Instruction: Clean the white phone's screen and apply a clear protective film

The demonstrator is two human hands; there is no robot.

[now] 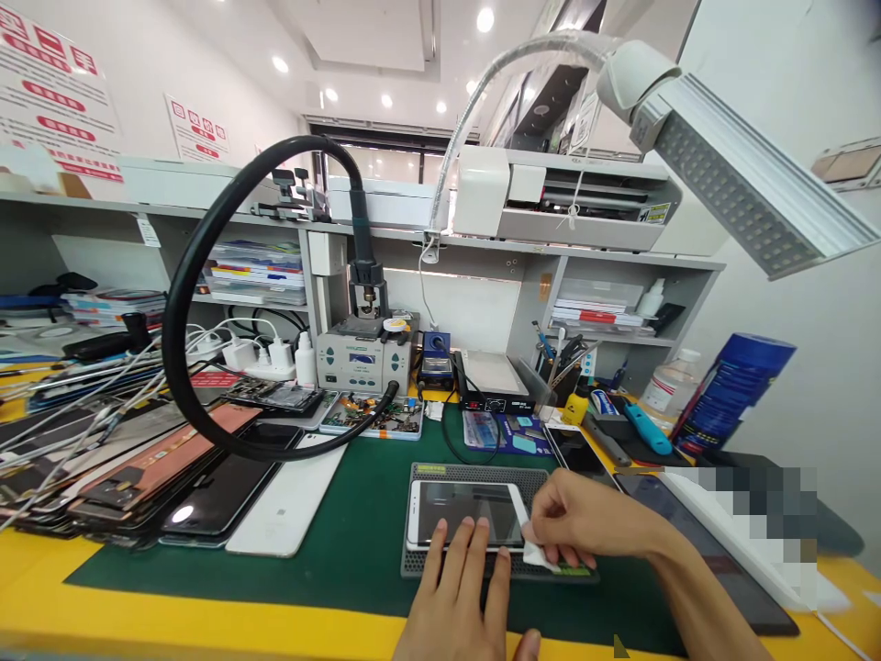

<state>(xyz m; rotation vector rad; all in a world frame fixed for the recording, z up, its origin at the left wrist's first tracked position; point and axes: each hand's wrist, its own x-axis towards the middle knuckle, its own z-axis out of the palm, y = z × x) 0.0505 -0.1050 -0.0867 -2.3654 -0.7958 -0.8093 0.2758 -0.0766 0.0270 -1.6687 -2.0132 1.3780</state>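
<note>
A white-framed smartphone (468, 505) with a dark screen lies flat on a grey perforated pad (430, 562). My left hand (458, 588) rests with spread fingers over the phone's near edge, fingertips touching it. At the phone's right end, my right hand (568, 519) is closed, its fingers pinching a white wipe (540, 555) that hangs below them. The wipe lies against the phone's near right corner; part of it is hidden under the fingers.
Stacked phones and screens (220, 487) fill the left side, with a white phone (289, 509) nearest. A hot-air station (364, 358) with a looping black hose stands behind. A lamp (750, 174) hangs overhead at right. A dark tablet (716, 551) lies by my right forearm.
</note>
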